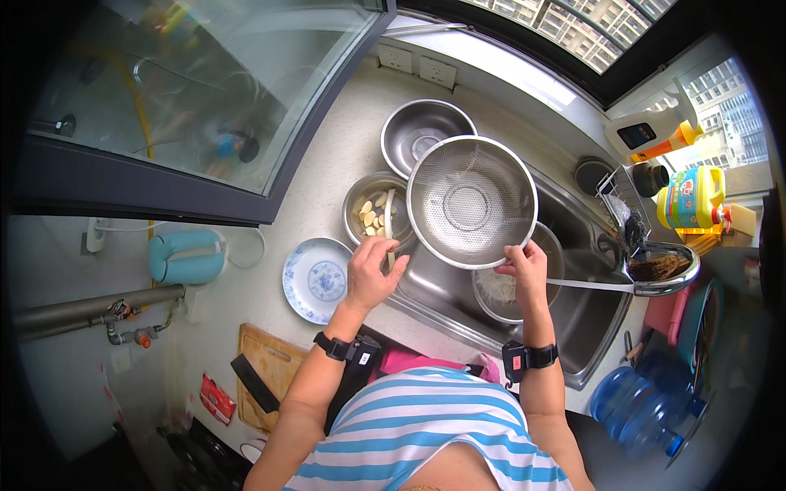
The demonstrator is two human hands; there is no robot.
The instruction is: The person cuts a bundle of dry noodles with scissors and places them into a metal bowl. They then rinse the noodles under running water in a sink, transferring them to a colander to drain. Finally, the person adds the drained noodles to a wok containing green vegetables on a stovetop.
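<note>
My right hand [527, 267] pinches the lower rim of a perforated stainless steel colander [424, 212], which is tilted over the sink's left part. Nothing shows inside the colander. My left hand [374, 276] is raised with thumb and fingers apart, just below a steel bowl [350, 215]. Pale sliced pieces [370, 218] lie in that bowl, along with a long whitish strip [389, 212] that reaches over its rim near my fingertips. Behind the colander is a second steel bowl [405, 138]. Another bowl [488, 307], holding thin pale strands, stands in the sink beneath my right hand.
A white stream runs from the chrome faucet [684, 270] toward the sink [589, 331]. Left of my hand lies a blue-patterned plate [298, 288]. A cutting board [258, 344] bears a dark-bladed knife [255, 382]. An open window frame [270, 184] juts in at upper left.
</note>
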